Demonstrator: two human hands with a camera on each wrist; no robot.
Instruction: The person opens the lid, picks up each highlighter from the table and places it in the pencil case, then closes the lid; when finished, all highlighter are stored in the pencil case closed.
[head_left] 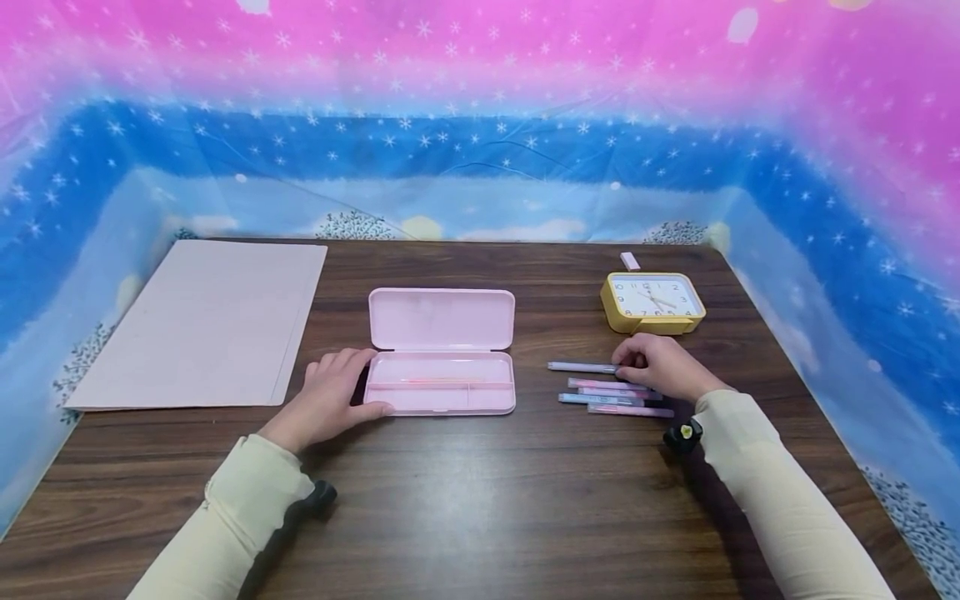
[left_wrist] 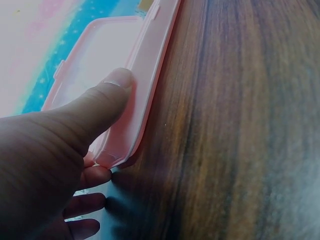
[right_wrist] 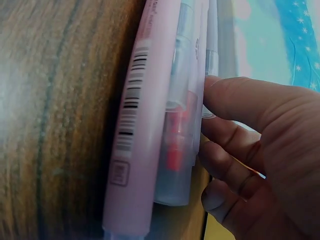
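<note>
A pink pencil case (head_left: 441,323) lies with its lid raised on the table. My left hand (head_left: 321,398) grips its left end, the thumb (left_wrist: 107,95) at the front wall and the fingers round the end and behind. Inside the case, a thin orange-pink strip (head_left: 442,381) shows along the divider. My right hand (head_left: 670,368) pinches the right end of a pale lilac pen (head_left: 581,367), which lies behind several other pens. Among those are a light blue pen (head_left: 581,398) and a pink pen (right_wrist: 135,110) with a barcode, nearest the right wrist camera.
A yellow alarm clock (head_left: 651,325) stands just beyond my right hand, with a small white eraser (head_left: 630,261) behind it. A large pale sheet or folder (head_left: 206,325) covers the table's left side. Patterned cloth (head_left: 480,150) encloses the back and sides of the wooden table (head_left: 450,500).
</note>
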